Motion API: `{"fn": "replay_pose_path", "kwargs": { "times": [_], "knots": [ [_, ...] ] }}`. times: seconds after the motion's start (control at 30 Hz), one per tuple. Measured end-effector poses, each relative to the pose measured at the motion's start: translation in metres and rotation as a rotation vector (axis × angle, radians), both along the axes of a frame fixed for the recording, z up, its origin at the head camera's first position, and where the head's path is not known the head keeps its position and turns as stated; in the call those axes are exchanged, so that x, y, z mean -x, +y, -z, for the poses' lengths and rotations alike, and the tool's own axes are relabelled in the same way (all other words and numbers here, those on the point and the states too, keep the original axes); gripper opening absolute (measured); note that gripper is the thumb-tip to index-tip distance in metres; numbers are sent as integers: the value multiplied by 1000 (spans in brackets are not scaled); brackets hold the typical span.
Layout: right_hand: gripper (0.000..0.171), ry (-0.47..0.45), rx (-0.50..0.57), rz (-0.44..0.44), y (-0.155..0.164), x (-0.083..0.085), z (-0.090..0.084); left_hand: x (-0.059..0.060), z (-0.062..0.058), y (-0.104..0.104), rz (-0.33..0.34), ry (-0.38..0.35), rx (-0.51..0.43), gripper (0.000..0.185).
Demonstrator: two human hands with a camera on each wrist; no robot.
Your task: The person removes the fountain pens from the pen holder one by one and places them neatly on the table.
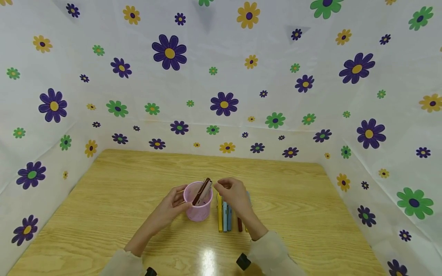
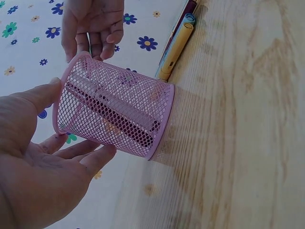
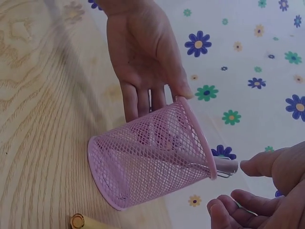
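A pink mesh pen holder (image 1: pixel 198 214) stands on the table, gripped by my left hand (image 1: pixel 168 207) with the thumb at the rim and the fingers around its side. Leaning inside it are a dark maroon pen (image 1: pixel 200 193) and a pale pinkish-grey pen (image 3: pixel 226 165), whose clipped end sticks out past the rim. My right hand (image 1: pixel 235 194) hovers just to the right of the rim, its fingers loosely bent and nothing between them. In the right wrist view the thumb tip is close to the pale pen's end, with a small gap.
Right of the holder lies a row of pens: a yellow pen (image 1: pixel 220 216), a light blue pen (image 1: pixel 225 218), a blue pen (image 1: pixel 229 221) and a dark red pen (image 1: pixel 239 225), partly hidden under my right arm. A flower-patterned sheet (image 1: pixel 203 92) encloses the wooden table (image 1: pixel 138 172).
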State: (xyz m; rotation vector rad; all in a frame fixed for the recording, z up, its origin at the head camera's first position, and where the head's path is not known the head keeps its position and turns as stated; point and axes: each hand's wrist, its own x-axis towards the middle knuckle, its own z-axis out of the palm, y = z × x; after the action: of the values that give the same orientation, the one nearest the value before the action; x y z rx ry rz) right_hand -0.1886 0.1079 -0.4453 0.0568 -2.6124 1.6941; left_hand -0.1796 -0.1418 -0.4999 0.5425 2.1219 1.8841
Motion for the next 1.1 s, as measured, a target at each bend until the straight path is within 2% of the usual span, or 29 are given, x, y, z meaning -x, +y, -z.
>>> {"fn": "replay_pose_path", "kwargs": {
  "times": [0.43,0.67,1.1],
  "knots": [
    [32,80,-84,-36,-15,6,6,0,1,0,-4,-12,2,68],
    [28,38,-121,-18,-21,7,6,1,2,-1,0,-12,-4,70],
    [26,61,-81,-33,-23,10,5,0,0,-1,6,-10,-13,69]
  ]
}}
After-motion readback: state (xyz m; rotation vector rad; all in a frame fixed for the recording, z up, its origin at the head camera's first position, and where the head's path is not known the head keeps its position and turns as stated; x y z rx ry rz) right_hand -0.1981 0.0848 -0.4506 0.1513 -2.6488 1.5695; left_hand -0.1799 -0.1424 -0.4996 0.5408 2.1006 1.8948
